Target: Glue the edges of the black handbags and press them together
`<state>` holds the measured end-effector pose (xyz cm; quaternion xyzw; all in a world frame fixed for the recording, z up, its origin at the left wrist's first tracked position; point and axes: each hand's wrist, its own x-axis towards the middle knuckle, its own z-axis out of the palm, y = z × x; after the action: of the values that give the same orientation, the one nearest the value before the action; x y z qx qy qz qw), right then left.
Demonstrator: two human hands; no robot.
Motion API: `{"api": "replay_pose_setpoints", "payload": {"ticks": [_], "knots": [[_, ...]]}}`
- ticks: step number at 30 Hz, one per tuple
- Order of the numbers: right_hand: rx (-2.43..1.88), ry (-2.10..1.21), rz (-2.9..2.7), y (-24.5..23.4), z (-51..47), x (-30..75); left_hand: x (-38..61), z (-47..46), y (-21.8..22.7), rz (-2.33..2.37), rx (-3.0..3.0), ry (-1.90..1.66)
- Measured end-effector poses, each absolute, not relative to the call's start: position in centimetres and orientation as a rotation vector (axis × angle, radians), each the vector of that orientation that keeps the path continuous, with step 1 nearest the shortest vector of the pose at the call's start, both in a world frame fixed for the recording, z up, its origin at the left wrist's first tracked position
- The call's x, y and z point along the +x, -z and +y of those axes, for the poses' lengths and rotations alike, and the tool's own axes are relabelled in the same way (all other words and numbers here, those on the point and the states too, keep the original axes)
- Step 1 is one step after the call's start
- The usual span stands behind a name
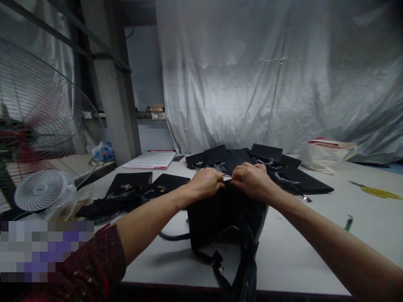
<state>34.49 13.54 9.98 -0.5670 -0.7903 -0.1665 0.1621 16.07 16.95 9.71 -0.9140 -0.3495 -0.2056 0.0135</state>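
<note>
A black handbag [220, 218] stands on the white table [299, 251] right in front of me, its straps trailing toward the near edge. My left hand [206, 182] and my right hand [252, 180] meet at the bag's top edge, both with fingers curled and pinching the black material there. What lies between the fingertips is hidden by the knuckles.
Flat black bag pieces lie stacked behind the bag [239, 161] and at the left [132, 188]. A large standing fan [37, 138] and a small white fan [39, 188] are at the left. A white cloth bag [327, 153], yellow-handled scissors [378, 192] and a green tool [348, 223] lie at the right.
</note>
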Motion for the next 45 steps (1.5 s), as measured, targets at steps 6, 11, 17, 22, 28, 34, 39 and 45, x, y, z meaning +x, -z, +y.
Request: {"api": "replay_pose_setpoints", "payload": {"ticks": [6,11,17,22,28,34,39,45], "knots": [[-1.694,0.491,-2.167,-9.8,12.4,35.9,16.1,17.1,-9.2,-1.076,-2.87,0.722],[-1.681,0.484,-2.174,-9.8,12.6,36.3,16.3,16.8,-9.3,-1.109,-2.838,0.654],[-1.751,0.45,-2.197,-10.0,13.1,36.2,16.3,16.3,-9.6,-1.135,-2.82,0.57],[-1.841,0.461,-2.174,-10.3,13.0,35.7,16.4,16.2,-9.5,-1.091,-2.803,0.55],[-1.905,0.451,-2.163,-10.5,13.1,35.4,16.4,16.2,-9.6,-1.01,-2.783,0.462],[-1.946,0.454,-2.164,-10.7,13.0,35.1,16.4,16.5,-9.5,-0.983,-2.798,0.421],[-1.968,0.451,-2.139,-10.8,13.0,34.9,16.7,16.8,-10.1,-0.941,-2.831,0.403],[-1.94,0.426,-2.1,-10.5,13.4,34.9,18.8,17.5,-10.1,-1.013,-2.823,0.439]]}}
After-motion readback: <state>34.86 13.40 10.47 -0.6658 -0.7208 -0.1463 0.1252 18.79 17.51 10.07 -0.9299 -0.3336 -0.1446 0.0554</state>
